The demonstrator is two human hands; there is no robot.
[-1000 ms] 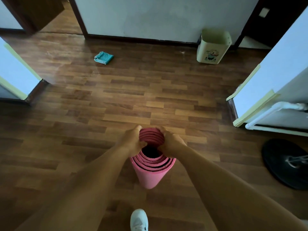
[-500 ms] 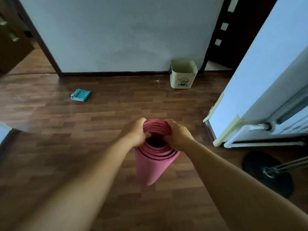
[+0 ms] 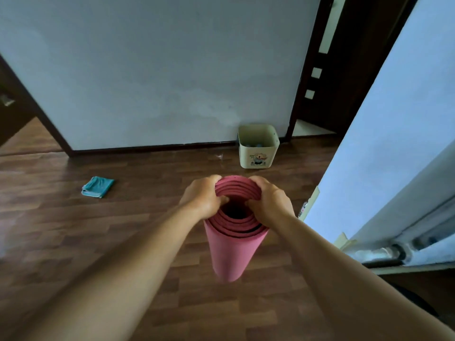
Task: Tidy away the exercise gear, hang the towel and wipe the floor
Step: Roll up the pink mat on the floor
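Above the brown wood-plank floor (image 3: pixel 73 242), my left hand (image 3: pixel 202 195) and right hand (image 3: pixel 269 201) clamp the top rim of the upright pink rolled foam mat (image 3: pixel 234 252), judged light, soft, liable to unroll unless gripped across its layers.

Dim, cool daylight is washing over the pale wall (image 3: pixel 160 70) while the wooden floor (image 3: pixel 73 242) is lying in soft shadow, the wide-angle lens is bending door frames at the edges, and the forearms nearest the camera are showing slightly blurred.
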